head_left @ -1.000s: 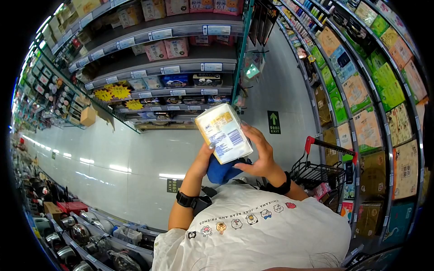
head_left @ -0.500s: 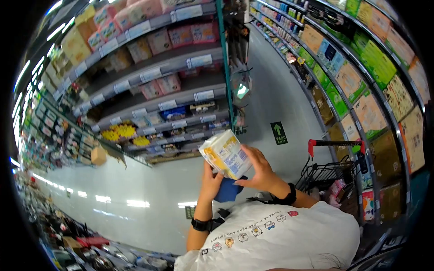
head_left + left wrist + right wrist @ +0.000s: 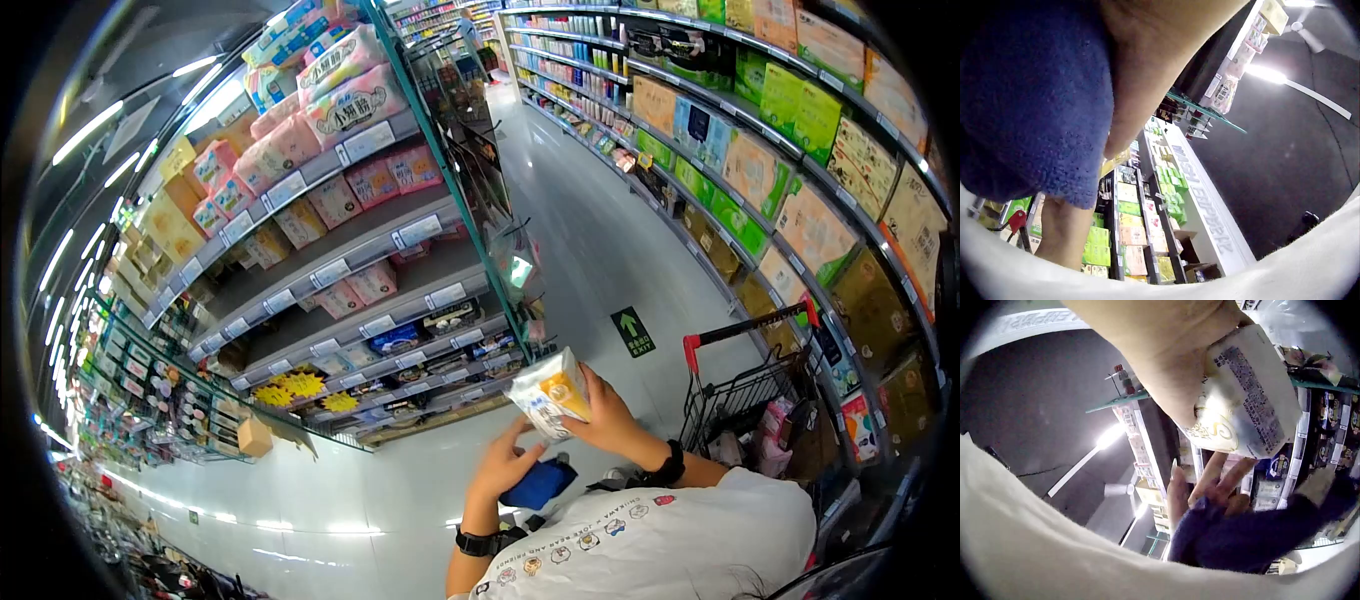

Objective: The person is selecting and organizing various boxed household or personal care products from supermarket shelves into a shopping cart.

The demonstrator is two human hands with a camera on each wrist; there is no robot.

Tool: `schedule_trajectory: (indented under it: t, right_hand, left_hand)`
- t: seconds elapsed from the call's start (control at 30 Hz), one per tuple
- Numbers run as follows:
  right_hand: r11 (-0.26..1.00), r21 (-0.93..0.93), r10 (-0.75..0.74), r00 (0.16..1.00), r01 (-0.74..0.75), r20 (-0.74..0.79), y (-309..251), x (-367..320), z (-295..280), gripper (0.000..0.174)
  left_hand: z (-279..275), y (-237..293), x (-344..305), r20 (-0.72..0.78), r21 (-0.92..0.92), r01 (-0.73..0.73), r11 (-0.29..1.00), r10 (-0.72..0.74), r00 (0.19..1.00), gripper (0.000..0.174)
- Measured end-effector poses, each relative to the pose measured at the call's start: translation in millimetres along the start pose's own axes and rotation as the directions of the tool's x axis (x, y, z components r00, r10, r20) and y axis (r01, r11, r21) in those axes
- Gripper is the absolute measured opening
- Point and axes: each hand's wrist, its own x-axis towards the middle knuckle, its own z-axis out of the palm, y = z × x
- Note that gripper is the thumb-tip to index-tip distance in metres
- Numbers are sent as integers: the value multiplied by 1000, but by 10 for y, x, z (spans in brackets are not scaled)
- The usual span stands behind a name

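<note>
My right hand [image 3: 608, 412] grips a white-and-yellow wrapped pack [image 3: 550, 388] by its near side, tilted, in front of the shelf corner. Small dark print and gold lettering cover the side of the pack [image 3: 1250, 394] seen in the right wrist view. Just below it is my left hand [image 3: 503, 466], index finger stretched toward the pack's lower edge. A dark blue cloth [image 3: 538, 484] hangs at the left palm, with the lower fingers [image 3: 1235, 500] curled over it. That blue cloth [image 3: 1035, 106] covers much of the left wrist view.
A shelf unit [image 3: 330, 270] with pink packs and price tags stands ahead to the left. Along the right runs another shelf [image 3: 780, 170] of boxed tissue packs. A black wire cart [image 3: 740, 390] with a red-ended handle stands close on my right. An exit sign [image 3: 632, 331] marks the floor.
The pack has turned and come into the right hand alone; the left hand has dropped below it with the blue cloth. The head view has tilted up along the aisle.
</note>
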Motion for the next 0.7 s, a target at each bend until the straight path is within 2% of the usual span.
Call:
schedule_trajectory:
  t: [0.03, 0.1, 0.2, 0.27, 0.3, 0.37, 0.4, 0.47, 0.5, 0.53, 0.57, 0.63, 0.67, 0.7]
  right_hand:
    - [1000, 20, 13, 1000, -13, -8, 42, 18, -46, 87]
    - [997, 74, 36, 999, -35, -22, 109, 41, -124, 77]
    - [960, 234, 148, 988, -155, 46, 265, 32, -206, 70]
    - [903, 367, 214, 974, -224, 68, 439, 38, -173, 64]
    - [782, 559, 252, 960, -277, 124, 561, 56, -136, 62]
    - [418, 825, 285, 917, -380, 278, 748, 62, -50, 58]
    - [379, 832, 287, 906, -405, 310, 733, 78, -38, 56]
    - [302, 830, 290, 875, -469, 388, 667, 66, -43, 51]
    - [334, 823, 255, 884, -460, 391, 616, 81, -25, 50]
    - [363, 815, 218, 892, -452, 397, 551, 81, 7, 49]
    - [392, 807, 181, 897, -442, 404, 506, 78, 56, 48]
    - [326, 789, 164, 853, -520, 495, 440, 42, 194, 52]
    - [308, 771, 158, 829, -557, 536, 376, 27, 266, 54]
    - [293, 754, 149, 807, -588, 572, 316, 27, 347, 57]
  left_hand:
    - [-6, 19, -1, 63, 59, 69, 996, -73, 995, 63]
    - [45, -15, 27, 126, 84, 45, 995, -56, 991, 67]
    - [136, 36, 42, 155, 65, 19, 998, -29, 988, 68]
    - [157, 109, 55, 182, -20, 68, 997, -63, 981, 66]
    - [146, 158, 65, 192, -60, 89, 994, -76, 978, 66]
    - [93, 315, 41, 212, -223, 46, 974, 3, 977, 61]
    - [64, 352, 19, 210, -304, 24, 952, 42, 977, 59]
    - [51, 225, -18, 86, -436, -47, 899, 94, 992, 54]
    - [36, 154, -30, 15, -491, -94, 866, 116, 993, 51]
    - [49, 121, -58, -153, -535, -122, 836, 46, 987, 37]
    - [43, 52, -98, -251, -583, -100, 806, -62, 966, 32]
    - [17, -80, -208, -409, -680, -80, 729, -288, 866, 23]
    - [22, -77, -216, -479, -676, -95, 731, -337, 811, 11]
    - [42, -132, -254, -542, -629, -106, 770, -337, 770, 11]
